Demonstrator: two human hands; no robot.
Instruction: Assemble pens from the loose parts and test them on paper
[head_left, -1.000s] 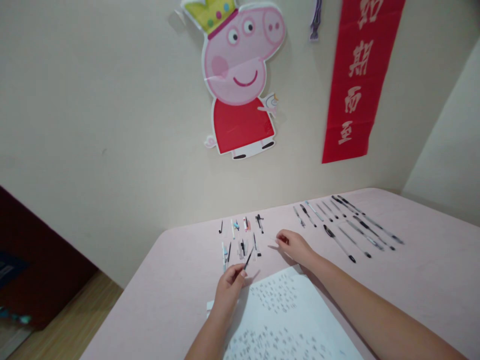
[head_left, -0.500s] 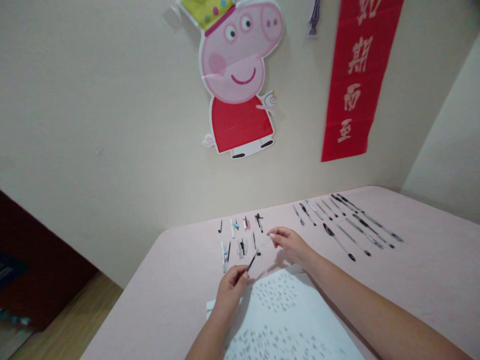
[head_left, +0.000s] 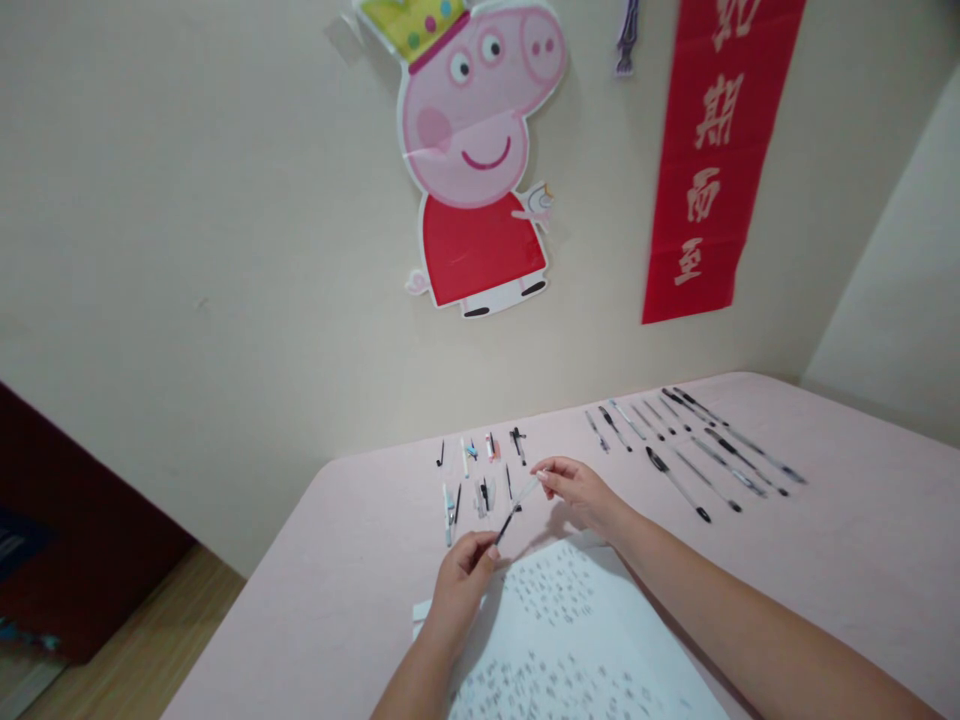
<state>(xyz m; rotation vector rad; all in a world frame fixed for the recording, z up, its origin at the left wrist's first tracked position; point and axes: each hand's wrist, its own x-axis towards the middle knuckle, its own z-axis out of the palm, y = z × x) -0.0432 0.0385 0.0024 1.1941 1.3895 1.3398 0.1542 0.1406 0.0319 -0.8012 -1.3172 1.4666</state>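
A thin pen refill (head_left: 508,524), dark in its lower part and clear towards its upper end, slants between my two hands over the top edge of the paper. My left hand (head_left: 463,572) pinches the dark lower end between thumb and fingers. With closed fingertips, my right hand (head_left: 568,482) grips the clear upper end. Whether the clear part is the refill's own tube or a separate piece, I cannot tell. Below both hands lies a white sheet of paper (head_left: 637,640) covered with handwritten characters.
Small pen parts, including a black piece (head_left: 517,440) and a pale blue-white stick (head_left: 448,515), lie in rows beyond my hands. Several pens (head_left: 679,485) are lined up at the right on the pink tabletop (head_left: 315,600). A wall with a cartoon pig cutout (head_left: 484,240) rises behind the table.
My right hand has shifted very slightly left, towards my left hand. The left hand keeps its hold, and the pens and paper stay where they were.
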